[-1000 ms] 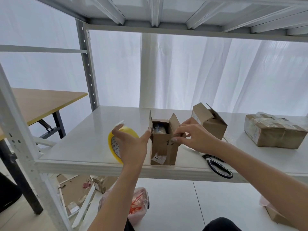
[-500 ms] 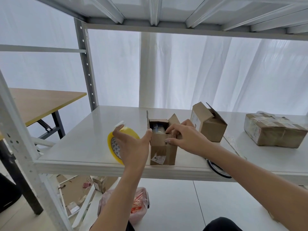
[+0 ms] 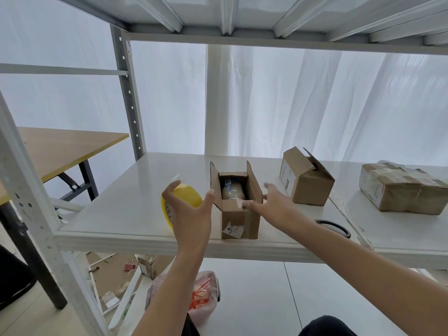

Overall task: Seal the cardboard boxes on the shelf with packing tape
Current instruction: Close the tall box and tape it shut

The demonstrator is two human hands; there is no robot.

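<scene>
1. Shelf [image 3: 126, 214] front edge lies nearest. Open box [image 3: 238, 218] stands right at it, long axis running near to far. Side flaps upright left and right; a jar-like item shows inside.
2. Left grip [image 3: 191, 214] just left of the box, fingers curled round the yellow tape roll [image 3: 186, 193], thumb touching the left flap.
3. Right grip [image 3: 275, 202] just right of the box, released, fingers spread and blurred, thumb on the near end flap.
4. Judgement: both are equally close, but the right one is free to fold flaps inward. Tape would then run along the long axis.
5. Room: bare shelf left of the roll. Scissors [image 3: 333, 224] near right, partly hidden by the forearm.
6. Farther right: second open box [image 3: 310, 187], then taped box [image 3: 402, 190], well apart.
</scene>
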